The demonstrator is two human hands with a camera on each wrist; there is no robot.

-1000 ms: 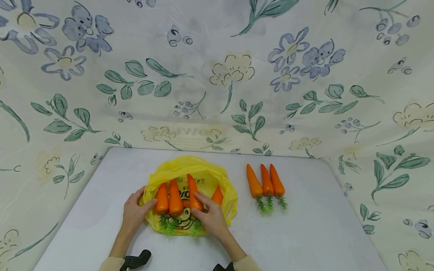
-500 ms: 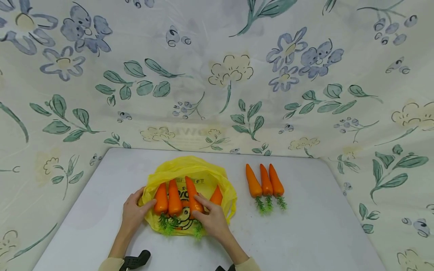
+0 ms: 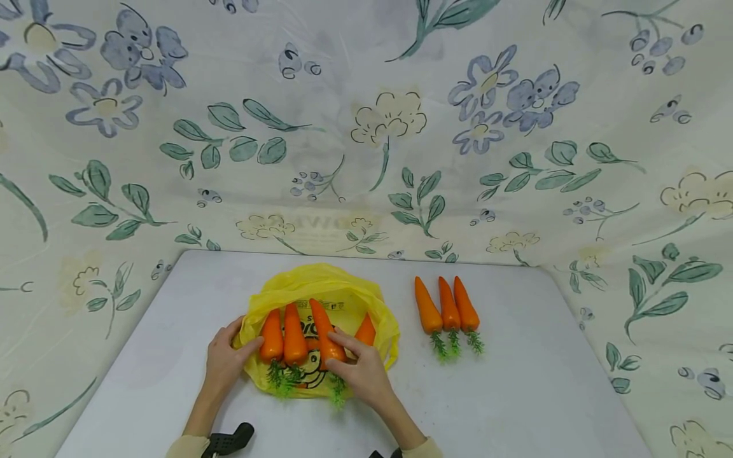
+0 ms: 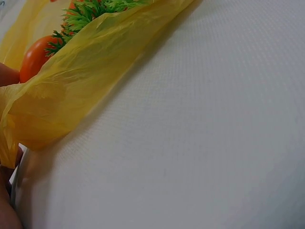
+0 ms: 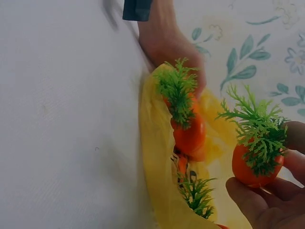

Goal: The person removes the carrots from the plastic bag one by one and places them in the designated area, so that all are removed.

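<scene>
A yellow plastic bag (image 3: 321,273) lies with its mouth towards the person, several orange carrots with green tops in it. The left hand (image 3: 224,357) pinches the bag's left edge, its thumb beside the leftmost carrot (image 3: 272,337). Next to that one lies a second carrot (image 3: 295,337). The right hand (image 3: 363,369) grips the thick end of another carrot (image 3: 322,321), whose tip leans left over the printed bag. Part of one more carrot (image 3: 366,329) shows behind the right hand. In the right wrist view fingers hold a carrot (image 5: 255,167) near its leafy top.
Three carrots (image 3: 450,308) lie side by side on the white table (image 3: 515,381), right of the bag, tips pointing away. A floral cloth (image 3: 343,184) hangs behind the table. Black devices (image 3: 231,439) are strapped at the wrists.
The right hand has shifted slightly right and towards the person, and the carrot in it has moved down with its tip tilting left. The left hand stays in place at the bag.
</scene>
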